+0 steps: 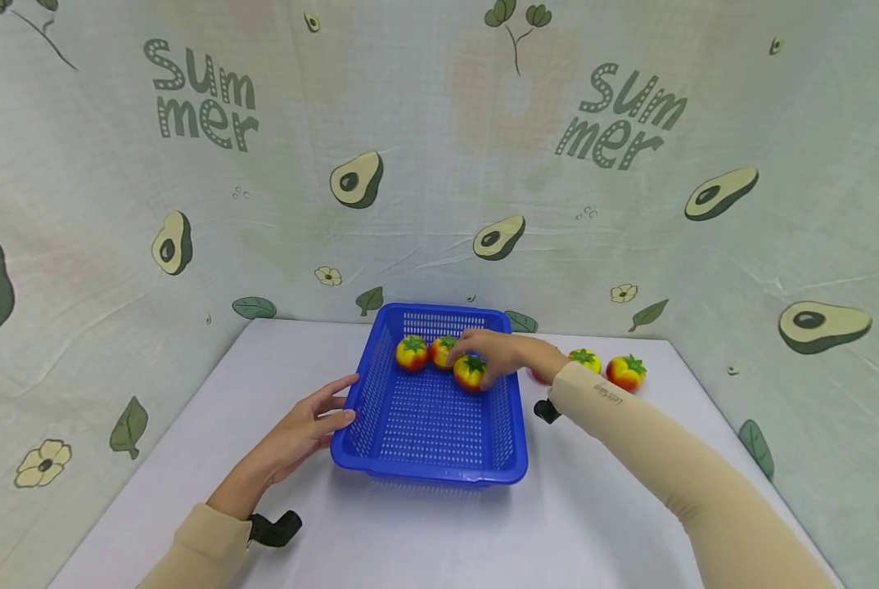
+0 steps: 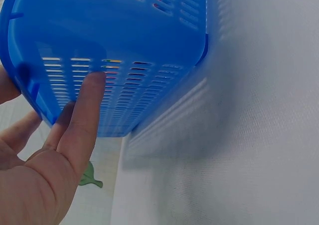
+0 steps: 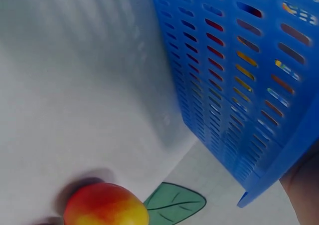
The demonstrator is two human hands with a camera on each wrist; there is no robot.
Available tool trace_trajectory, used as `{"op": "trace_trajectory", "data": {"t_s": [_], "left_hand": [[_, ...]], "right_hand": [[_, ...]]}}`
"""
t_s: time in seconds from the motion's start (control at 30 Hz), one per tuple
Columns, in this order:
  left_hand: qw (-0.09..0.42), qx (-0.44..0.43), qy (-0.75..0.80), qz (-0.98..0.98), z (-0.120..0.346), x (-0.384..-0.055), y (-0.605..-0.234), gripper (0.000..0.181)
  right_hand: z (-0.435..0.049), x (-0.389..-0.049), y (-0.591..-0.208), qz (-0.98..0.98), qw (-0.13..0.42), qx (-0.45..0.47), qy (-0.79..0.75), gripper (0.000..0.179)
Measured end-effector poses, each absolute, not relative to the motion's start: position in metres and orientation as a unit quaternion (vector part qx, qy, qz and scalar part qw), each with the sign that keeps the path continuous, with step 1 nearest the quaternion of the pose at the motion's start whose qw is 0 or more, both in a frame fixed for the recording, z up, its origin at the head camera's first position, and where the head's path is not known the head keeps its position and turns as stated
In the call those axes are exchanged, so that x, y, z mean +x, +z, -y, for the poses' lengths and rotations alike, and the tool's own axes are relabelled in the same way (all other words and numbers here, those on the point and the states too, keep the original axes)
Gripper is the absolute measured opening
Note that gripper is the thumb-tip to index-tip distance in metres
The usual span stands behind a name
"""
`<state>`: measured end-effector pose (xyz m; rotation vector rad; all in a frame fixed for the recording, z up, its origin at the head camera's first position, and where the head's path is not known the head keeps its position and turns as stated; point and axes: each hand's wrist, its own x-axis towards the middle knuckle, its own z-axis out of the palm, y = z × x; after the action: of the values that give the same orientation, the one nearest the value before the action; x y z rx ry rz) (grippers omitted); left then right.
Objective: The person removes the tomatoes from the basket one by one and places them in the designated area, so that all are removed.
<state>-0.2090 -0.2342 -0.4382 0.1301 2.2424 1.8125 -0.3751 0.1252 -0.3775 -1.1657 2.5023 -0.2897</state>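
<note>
A blue perforated plastic basket [image 1: 430, 425] stands on the white table, its long side pointing away from me. Inside, near the far end, are a red-and-yellow fruit with a green leafy top [image 1: 412, 353], another like it [image 1: 442, 352] and a third [image 1: 470, 373]. My right hand [image 1: 494, 352] reaches over the right rim and holds that third fruit between thumb and fingers. At the left wall, my left hand [image 1: 310, 425] touches the basket with extended fingers; a finger [image 2: 87, 110] lies against the slotted outer side in the left wrist view.
Right of the basket lie more such fruits: a yellowish one [image 1: 585, 360], a red-yellow one [image 1: 626, 373] and one mostly behind the right forearm. A patterned cloth [image 1: 425, 245] hangs behind the table and along both sides. Each wrist carries a black camera mount [image 1: 276, 529].
</note>
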Motion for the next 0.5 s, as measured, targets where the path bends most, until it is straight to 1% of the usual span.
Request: {"op": "trace_trajectory", "data": {"t_s": [0.5], "left_hand": [[0.123, 0.048, 0.620, -0.773, 0.2344, -0.2085, -0.4401, 0.074]], "right_hand": [[-0.1173, -0.3754, -0.3869, -0.885, 0.181, -0.421, -0.076, 0.061]]}}
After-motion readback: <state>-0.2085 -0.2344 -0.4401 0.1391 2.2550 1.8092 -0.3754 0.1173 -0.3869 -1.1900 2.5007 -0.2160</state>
